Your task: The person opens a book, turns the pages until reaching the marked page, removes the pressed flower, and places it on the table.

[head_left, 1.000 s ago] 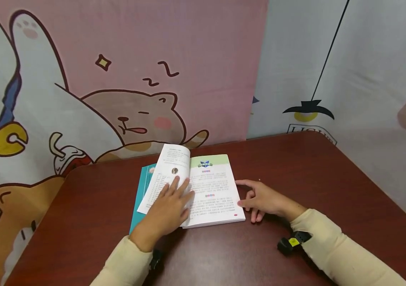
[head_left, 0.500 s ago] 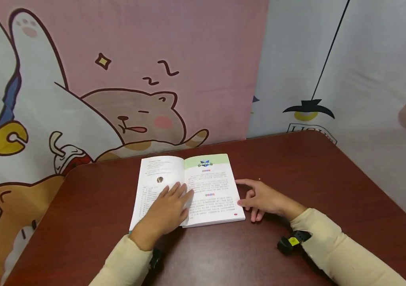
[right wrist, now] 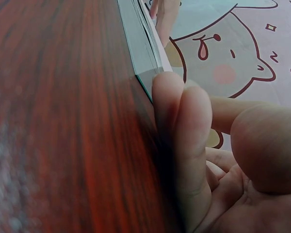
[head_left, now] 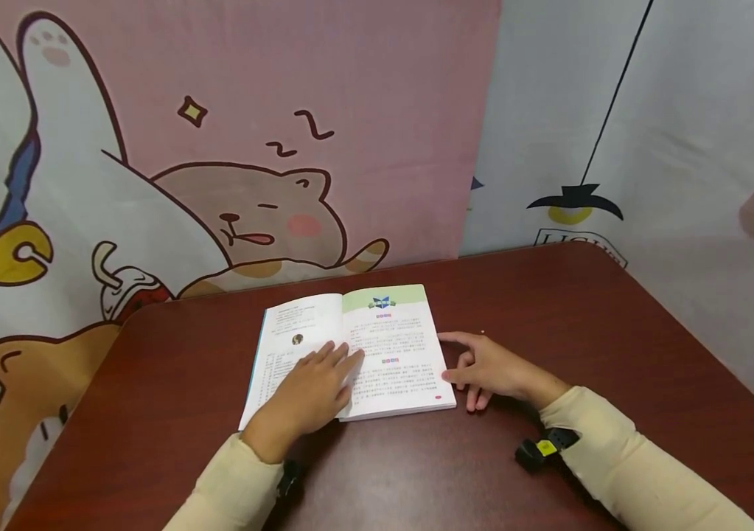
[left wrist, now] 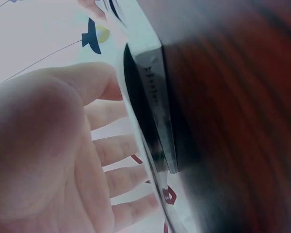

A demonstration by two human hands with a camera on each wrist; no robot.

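Observation:
A book (head_left: 390, 335) lies spread on the table, with printed text on both pages. The right page has a green band at its top; the left page (head_left: 304, 317) shows a small round picture. My left hand (head_left: 310, 387) rests on the lower left page, fingers straight and reaching toward the middle fold. In the left wrist view its fingers (left wrist: 116, 150) lie against the paper, above the book's thick edge (left wrist: 153, 82). Beside the right page edge is my right hand (head_left: 492, 372), index finger and thumb at that edge, other fingers bent beneath.
The dark red-brown table (head_left: 403, 472) runs around the book. A cloth wall with cartoon animals (head_left: 270, 214) stands behind it. A black wrist strap (head_left: 536, 453) is on the right arm, and a small pale speck lies beyond the right hand.
The left page, raised and slanting with the teal cover bared a second ago, has come down leftward over that cover. Its top outer corner now sits slightly lower. Both hands have hardly moved.

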